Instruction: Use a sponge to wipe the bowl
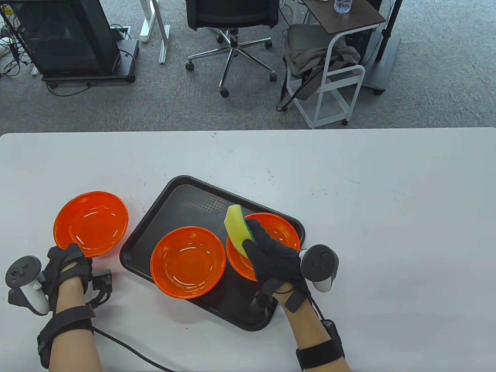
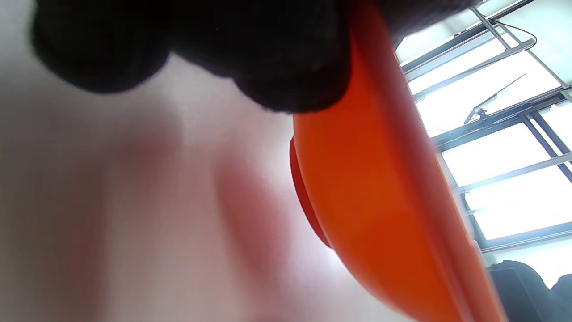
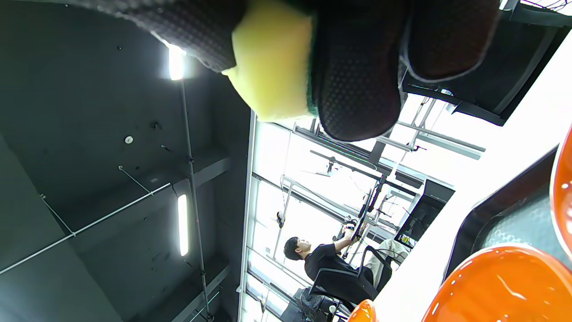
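Observation:
Three orange bowls are in the table view. One bowl (image 1: 91, 223) sits on the white table at the left; my left hand (image 1: 68, 261) grips its near rim, and the left wrist view shows the bowl's underside (image 2: 380, 214) close up under my fingers (image 2: 268, 53). Two bowls sit on a black tray (image 1: 186, 201): the middle bowl (image 1: 188, 261) and the right bowl (image 1: 281, 232). My right hand (image 1: 267, 255) holds a yellow-green sponge (image 1: 237, 228) upright above the right bowl. The sponge also shows in the right wrist view (image 3: 272, 67) between my fingers.
The tray lies at an angle near the table's front. The table's far edge runs across the middle of the table view; beyond it stand an office chair (image 1: 232, 23) and a white cart (image 1: 333, 77). A cable (image 1: 128, 348) trails from my left wrist.

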